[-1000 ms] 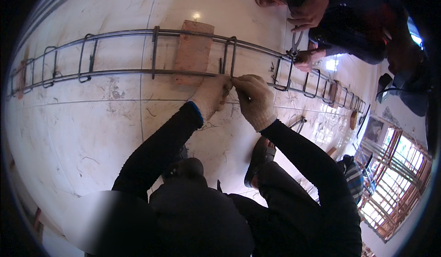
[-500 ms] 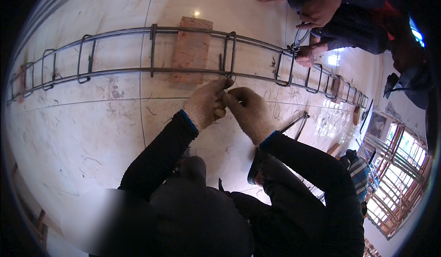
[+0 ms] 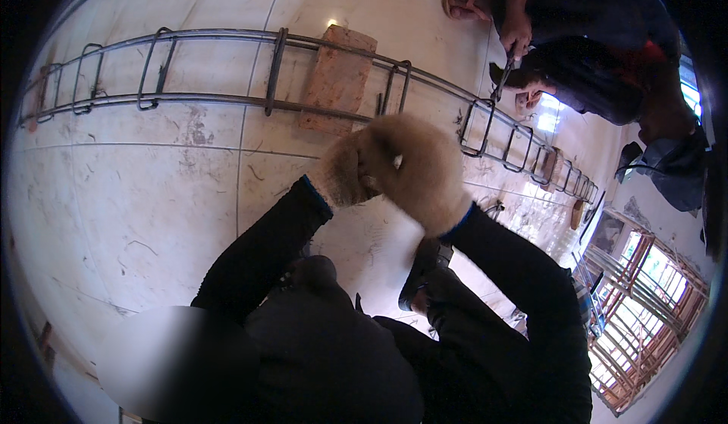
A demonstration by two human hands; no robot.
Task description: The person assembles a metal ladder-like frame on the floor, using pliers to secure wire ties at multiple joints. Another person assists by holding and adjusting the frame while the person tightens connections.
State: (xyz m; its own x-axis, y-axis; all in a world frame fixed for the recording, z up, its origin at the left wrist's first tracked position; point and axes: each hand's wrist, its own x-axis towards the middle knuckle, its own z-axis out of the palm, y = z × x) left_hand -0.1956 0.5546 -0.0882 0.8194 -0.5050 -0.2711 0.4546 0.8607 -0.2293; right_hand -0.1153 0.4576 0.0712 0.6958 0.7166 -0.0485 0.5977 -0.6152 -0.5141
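In front of me lies a long rebar cage (image 3: 205, 100) of dark steel bars with bent square stirrups. My left hand (image 3: 340, 172), in a beige knit glove, is closed near the cage's near bar. My right hand (image 3: 426, 168), gloved alike, is curled over the left hand's fingertips and smeared by motion. Both hands meet just beside a stirrup (image 3: 406, 83). Whatever they pinch is hidden between the fingers. A reddish brick (image 3: 339, 75) props the cage just left of that stirrup.
At upper right a co-worker's hand (image 3: 517, 34) holds pincers (image 3: 502, 79) at the cage. Another support block (image 3: 553, 168) sits under its right part. My sandalled foot (image 3: 422, 276) rests below my right hand. Wire scraps dot the tiled floor (image 3: 152, 197). A barred window (image 3: 648, 310) stands far right.
My right hand has risen and rolled over the left, covering its fingertips. My view has shifted slightly. The co-worker's pincers have turned and now point down toward the cage.
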